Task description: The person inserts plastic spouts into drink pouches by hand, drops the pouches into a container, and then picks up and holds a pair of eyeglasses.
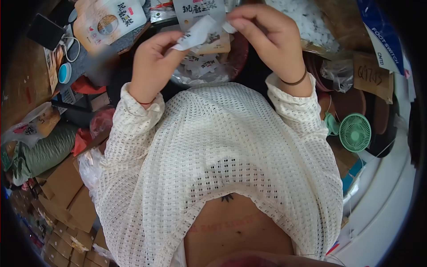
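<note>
My left hand (pixel 155 64) is closed, pinching a small white sachet (pixel 199 34) with dark print between thumb and fingers. My right hand (pixel 272 42) is closed too, its thumb and forefinger at a small white scrap (pixel 228 27). Whether that scrap is torn from the sachet or still joined to it, I cannot tell. Just behind both hands stands a printed pouch (pixel 192 12), partly covered by the sachet. Under the hands, a bowl-like container (pixel 243 55) has several printed white sachets (pixel 207 66) in it.
At the back left lies another printed pouch (pixel 111 20), near a black device (pixel 45 32) and a round blue-lidded tin (pixel 65 72). Many white packets (pixel 307 22) fill a box at the back right. A green fan (pixel 355 132) and marked cardboard (pixel 372 78) are on the right.
</note>
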Action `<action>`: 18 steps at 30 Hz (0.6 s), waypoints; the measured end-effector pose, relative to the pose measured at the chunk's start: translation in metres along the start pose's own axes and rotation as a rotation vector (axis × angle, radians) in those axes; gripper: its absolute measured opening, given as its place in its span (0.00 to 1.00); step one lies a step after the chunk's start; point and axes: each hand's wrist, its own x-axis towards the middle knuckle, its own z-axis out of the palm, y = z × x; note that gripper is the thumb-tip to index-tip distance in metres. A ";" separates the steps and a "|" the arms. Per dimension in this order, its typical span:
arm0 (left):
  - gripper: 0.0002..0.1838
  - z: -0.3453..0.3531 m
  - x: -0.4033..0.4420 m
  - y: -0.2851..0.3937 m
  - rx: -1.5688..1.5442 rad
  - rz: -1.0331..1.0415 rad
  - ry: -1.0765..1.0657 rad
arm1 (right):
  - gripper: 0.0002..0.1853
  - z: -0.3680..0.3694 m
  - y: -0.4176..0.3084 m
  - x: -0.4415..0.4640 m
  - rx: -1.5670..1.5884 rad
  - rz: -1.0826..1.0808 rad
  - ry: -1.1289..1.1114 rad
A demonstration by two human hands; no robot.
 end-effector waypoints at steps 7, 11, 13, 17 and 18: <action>0.14 0.037 -0.002 0.027 -0.387 -0.311 -0.216 | 0.06 -0.003 -0.008 0.007 -0.176 0.075 -0.004; 0.14 0.048 -0.005 0.020 -0.416 -0.345 -0.309 | 0.07 -0.017 -0.001 0.001 -0.213 0.011 -0.088; 0.15 0.045 0.001 0.012 -0.378 -0.376 -0.328 | 0.12 -0.028 -0.003 -0.001 -0.259 0.069 -0.031; 0.16 0.023 0.032 0.001 -0.565 -0.333 -0.157 | 0.11 -0.039 0.019 -0.016 -0.358 0.110 0.033; 0.16 0.015 0.042 0.000 -0.590 -0.329 -0.168 | 0.10 -0.034 0.020 -0.019 -0.226 0.162 0.019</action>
